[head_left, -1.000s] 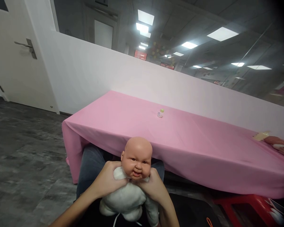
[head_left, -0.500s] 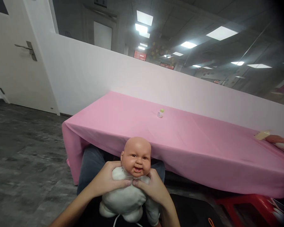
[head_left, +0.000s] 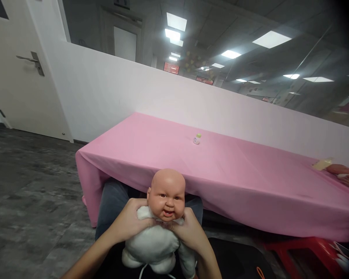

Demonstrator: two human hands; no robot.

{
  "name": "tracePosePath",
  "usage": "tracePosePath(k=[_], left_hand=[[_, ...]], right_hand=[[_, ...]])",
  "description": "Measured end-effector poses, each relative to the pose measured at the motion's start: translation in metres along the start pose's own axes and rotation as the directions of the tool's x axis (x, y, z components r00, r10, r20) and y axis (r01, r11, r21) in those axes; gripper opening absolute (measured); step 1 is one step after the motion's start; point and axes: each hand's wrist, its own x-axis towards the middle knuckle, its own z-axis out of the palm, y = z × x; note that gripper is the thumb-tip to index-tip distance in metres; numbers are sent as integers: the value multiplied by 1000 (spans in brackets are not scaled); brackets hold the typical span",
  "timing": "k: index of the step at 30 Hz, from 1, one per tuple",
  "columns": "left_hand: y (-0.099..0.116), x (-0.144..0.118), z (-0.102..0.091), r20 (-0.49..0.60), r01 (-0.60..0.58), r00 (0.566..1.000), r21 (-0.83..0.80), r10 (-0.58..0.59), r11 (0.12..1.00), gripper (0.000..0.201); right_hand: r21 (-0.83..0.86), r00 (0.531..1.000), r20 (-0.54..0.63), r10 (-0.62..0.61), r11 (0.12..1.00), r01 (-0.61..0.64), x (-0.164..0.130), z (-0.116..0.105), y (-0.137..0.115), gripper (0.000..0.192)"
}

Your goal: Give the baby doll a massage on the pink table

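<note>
A baby doll with a bald plastic head and a white cloth body sits upright on my lap, facing me. My left hand grips it at the shoulder on the left, thumb across the upper chest. On the other side my right hand holds the opposite shoulder, its thumb also pressed in under the chin. Both thumb tips are partly hidden below the doll's head. The fingers behind its back are out of sight. A white cord hangs at the doll's bottom.
A table with a pink cloth stands in front of me against a white wall. On it are a small bottle with a green cap and, far right, another doll, partly cut off. A red plastic stool is at lower right.
The doll's head has tipped slightly forward and down, so its chin now covers more of my thumbs. Both hands keep their hold in about the same place.
</note>
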Motion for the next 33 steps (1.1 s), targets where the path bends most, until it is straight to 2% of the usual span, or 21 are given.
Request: tracePosePath(k=[5, 9, 11, 18, 25, 29, 33], left_hand=[[0, 0, 0, -4, 13, 1000, 11, -13, 1000, 32], [0, -1, -2, 9, 13, 1000, 27, -14, 1000, 40], [-1, -1, -4, 22, -2, 1000, 32, 1, 999, 44], [-10, -1, -7, 42, -41, 998, 79, 38, 996, 49], [-7, -2, -18, 156, -125, 982, 113, 106, 986, 62], [-1, -4, -27, 194, -183, 968, 101, 161, 978, 67], [2, -5, -32, 217, -188, 962, 81, 166, 979, 70]], right_hand=[[-10, 1000, 1, 11, 1000, -11, 0, 0, 0, 47], [-71, 997, -53, 52, 996, -56, -2, 0, -1, 47], [-100, 995, -77, 68, 992, -75, -3, 0, -5, 44], [-143, 993, -52, 103, 984, -109, -8, -4, -26, 39], [-106, 994, 32, 103, 989, -99, -8, -6, -26, 37], [-84, 996, 26, 83, 993, -80, -8, -5, -25, 39], [-71, 999, 3, 50, 996, -50, -9, -5, -24, 42]])
